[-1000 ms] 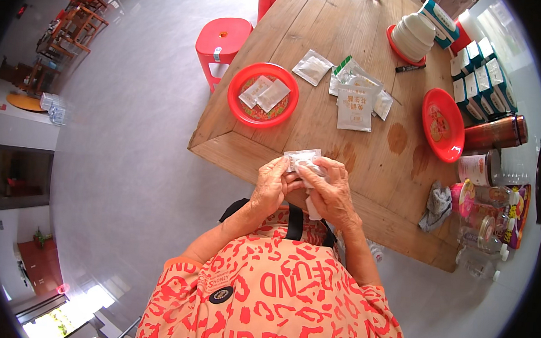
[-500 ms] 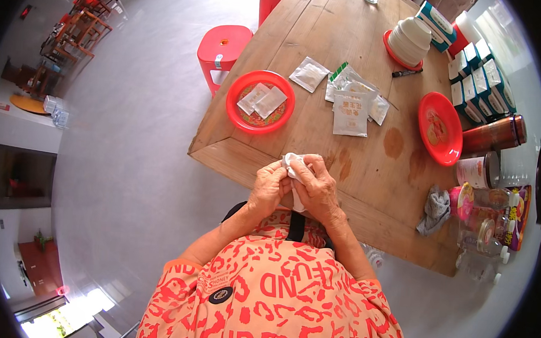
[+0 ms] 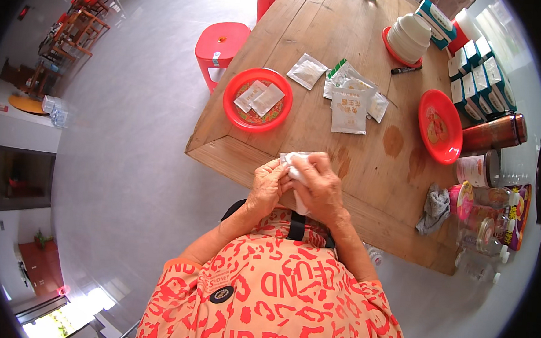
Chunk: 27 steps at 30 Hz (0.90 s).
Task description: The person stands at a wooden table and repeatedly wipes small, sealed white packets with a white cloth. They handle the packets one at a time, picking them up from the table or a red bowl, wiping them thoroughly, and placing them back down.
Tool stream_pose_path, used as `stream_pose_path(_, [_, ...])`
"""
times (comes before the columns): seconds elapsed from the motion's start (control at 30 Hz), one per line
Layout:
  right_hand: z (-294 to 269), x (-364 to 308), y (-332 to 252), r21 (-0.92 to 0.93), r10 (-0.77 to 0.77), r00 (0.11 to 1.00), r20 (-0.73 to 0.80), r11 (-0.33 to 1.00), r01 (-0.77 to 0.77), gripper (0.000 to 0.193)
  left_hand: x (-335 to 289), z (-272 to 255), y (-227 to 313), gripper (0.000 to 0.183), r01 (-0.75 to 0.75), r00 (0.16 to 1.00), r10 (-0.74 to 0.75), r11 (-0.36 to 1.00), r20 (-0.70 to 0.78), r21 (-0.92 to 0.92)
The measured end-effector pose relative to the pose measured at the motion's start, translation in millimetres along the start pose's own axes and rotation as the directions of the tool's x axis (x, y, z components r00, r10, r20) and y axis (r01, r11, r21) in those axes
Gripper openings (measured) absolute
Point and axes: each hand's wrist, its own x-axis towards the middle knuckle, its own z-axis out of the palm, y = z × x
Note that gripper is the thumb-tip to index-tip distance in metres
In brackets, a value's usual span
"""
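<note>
Both my hands meet at the table's near edge. My left hand [image 3: 266, 188] is closed, its fingers pinching what looks like a small pale sachet [image 3: 285, 158], mostly hidden by the fingers. My right hand [image 3: 320, 187] is closed round a crumpled white tissue [image 3: 297, 163] and presses it on the sachet; the tissue's tail hangs below the palm. Ahead and to the left, two white sachets [image 3: 267, 100] lie in a round red plate [image 3: 257, 128]. Another sachet [image 3: 307, 71] lies to its right, beside a pile of packets [image 3: 349, 111].
On the wooden table [image 3: 367, 186] stand a tilted red plate [image 3: 440, 127], stacked white bowls [image 3: 409, 38], a black marker [image 3: 406, 70] and tissue packs [image 3: 483, 85]. A grey cloth [image 3: 435, 209], bottles and jars line the right edge. A red stool [image 3: 222, 39] stands left.
My right hand has shifted slightly over the sachet with the tissue, its fingers blurred. More of the sachet's pale corner shows. The left hand has hardly moved.
</note>
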Motion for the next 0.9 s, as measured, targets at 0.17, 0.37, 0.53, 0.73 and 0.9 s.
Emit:
stream_pose_path(0.17, [11.6,-2.6,3.6,-0.103,0.063,0.996,0.066,0.993,-0.056,0.038,-1.3,0.0,-2.8,0.03,-0.016,0.999,0.017,1.0,0.029,-0.018])
stream_pose_path(0.37, [-3.6,-13.5,24.9,-0.202,0.12,0.991,0.062,0.974,-0.106,0.039,-2.0,3.1,-2.2,0.029,-0.008,1.0,0.008,1.0,0.005,-0.021])
stream_pose_path(0.53, [-12.3,-18.3,30.3,-0.18,0.177,0.984,-0.037,0.967,-0.18,0.04,-3.3,7.7,2.5,0.029,-0.008,1.0,0.008,0.999,-0.011,-0.048])
stream_pose_path(0.73, [8.9,-10.4,0.0,-0.114,0.032,0.999,0.017,0.993,-0.03,0.039,0.9,-5.2,-4.1,0.027,-0.005,1.0,0.005,1.0,0.011,-0.027])
stream_pose_path(0.9, [11.5,-7.6,6.7,-0.171,0.108,0.994,0.029,0.98,-0.101,0.039,0.8,-2.4,-0.5,0.028,0.017,1.0,-0.016,0.999,0.016,-0.048])
